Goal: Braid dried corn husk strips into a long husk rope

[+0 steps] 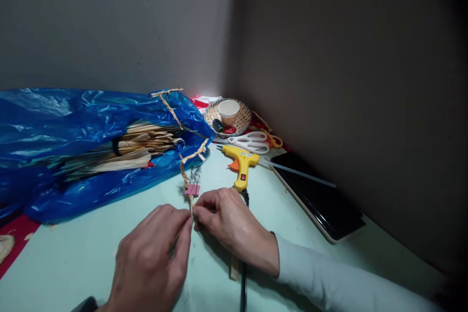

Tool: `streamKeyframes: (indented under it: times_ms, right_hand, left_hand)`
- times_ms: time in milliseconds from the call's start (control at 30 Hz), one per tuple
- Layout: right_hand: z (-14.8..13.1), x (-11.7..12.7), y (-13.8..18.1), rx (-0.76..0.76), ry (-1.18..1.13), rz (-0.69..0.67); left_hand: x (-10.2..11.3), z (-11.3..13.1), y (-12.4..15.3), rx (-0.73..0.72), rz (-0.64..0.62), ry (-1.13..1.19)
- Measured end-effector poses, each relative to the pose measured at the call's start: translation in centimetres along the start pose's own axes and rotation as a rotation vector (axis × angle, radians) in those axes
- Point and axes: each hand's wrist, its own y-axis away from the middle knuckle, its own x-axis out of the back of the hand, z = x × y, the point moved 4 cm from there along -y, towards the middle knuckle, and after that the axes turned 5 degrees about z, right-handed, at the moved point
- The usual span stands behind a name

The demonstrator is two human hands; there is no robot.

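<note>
A thin straw braid (pixel 184 170) runs down over the pale table toward me, with a pink binder clip (pixel 192 189) fastened on it. Just below the clip, my left hand (pixel 153 253) pinches the strands at the braid's near end between thumb and forefinger. Meeting it from the other side, my right hand (pixel 228 229) has its fingertips closed on the same strands. The exact lie of the strands between the fingertips is hidden. Beyond my right hand lies a yellow glue gun (pixel 243 161) with a long glue stick in its back.
On the left, a blue plastic bag (pixel 73 122) lies open around bundled dried strips (pixel 146 146). At the back are a woven tray (pixel 243 119) with a white cup (pixel 228 109), and white-handled scissors (pixel 252 142). A dark tablet (pixel 321 195) rests by the right wall. The glue gun's cord (pixel 243 292) passes beneath my right wrist.
</note>
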Motion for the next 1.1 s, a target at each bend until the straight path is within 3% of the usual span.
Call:
streamKeyframes:
  times_ms: [100,200,300,400,600,700,800,967,1100]
  right_hand:
    - [0.2,0.1,-0.1,-0.007,-0.071,-0.035]
    - [0.4,0.2,0.0,-0.017,-0.127,-0.093]
    - [0.4,0.4,0.0,-0.007,-0.13,-0.122]
    - [0.4,0.5,0.0,-0.033,-0.137,-0.129]
    - [0.2,0.9,-0.1,-0.044,-0.085,-0.076]
    - [0.1,1.2,-0.1,-0.01,-0.07,-0.058]
    - [0.2,1.3,-0.1,0.031,-0.06,-0.076]
    - [0.3,1.6,-0.3,0.078,-0.021,-0.138]
    - [-0.1,1.9,-0.1,0.073,0.057,-0.142]
  left_hand:
    - [-0.5,0.9,1.2,-0.291,0.019,-0.195]
    - [-0.9,1.0,2.1,-0.474,0.056,-0.375]
    - [-1.4,0.9,2.8,-0.564,0.048,-0.457]
    - [-1.6,0.7,3.2,-0.525,0.001,-0.384]
    - [-0.3,0.0,1.5,-0.186,-0.122,0.042]
    - [-0.1,-1.4,-0.4,0.203,-0.157,0.233]
    - [-1.2,-2.3,-1.7,0.536,-0.314,0.521]
    - [-2.6,-2.2,-1.9,0.702,-0.497,0.907]
    - [-3.2,-2.6,-1.0,0.857,-0.398,1.018]
